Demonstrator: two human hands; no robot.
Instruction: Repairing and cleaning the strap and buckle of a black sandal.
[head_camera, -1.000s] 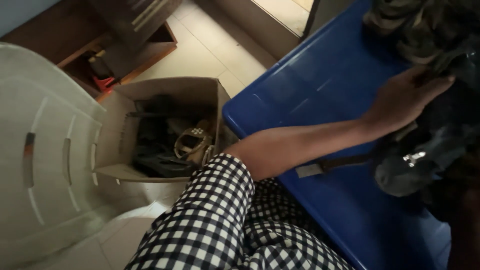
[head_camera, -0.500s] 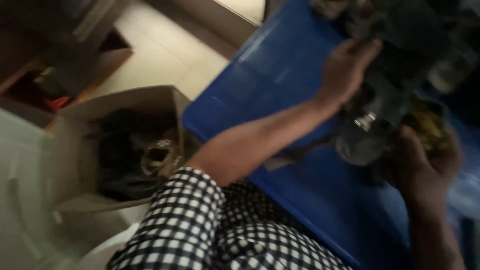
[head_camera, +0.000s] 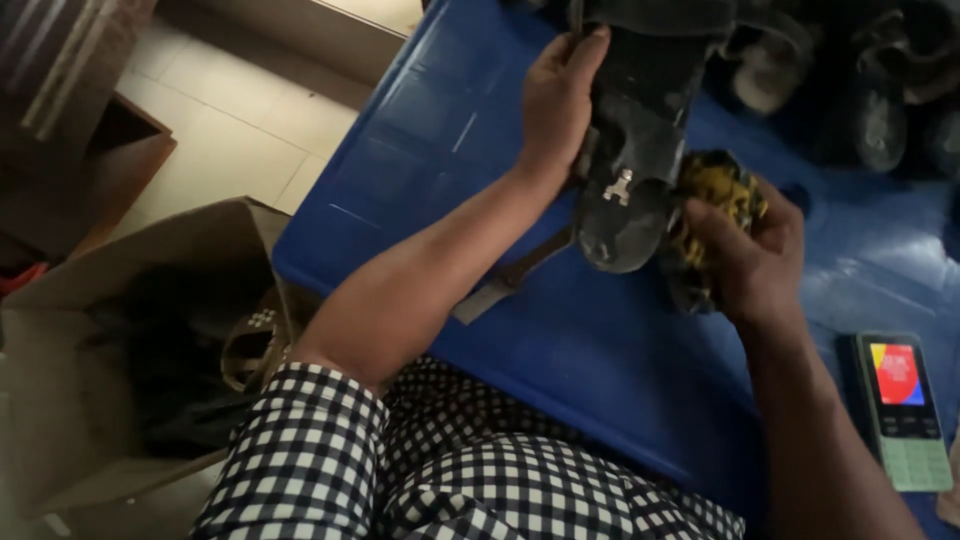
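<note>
Black, scuffed sandal (head_camera: 640, 150), sole up; left hand (head_camera: 556, 100) fingers clamp it, right hand (head_camera: 745, 250) fingers grip a yellowish rag (head_camera: 715, 190).

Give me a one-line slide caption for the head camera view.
Left hand steadies a dark sandal over a blue surface while right hand presses a yellowish cloth against it.

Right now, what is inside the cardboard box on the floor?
The cardboard box stands open, holding dark, jumbled items and a tan strap at its right side. Shadow hides what the items are, and the bottom is covered.
</note>
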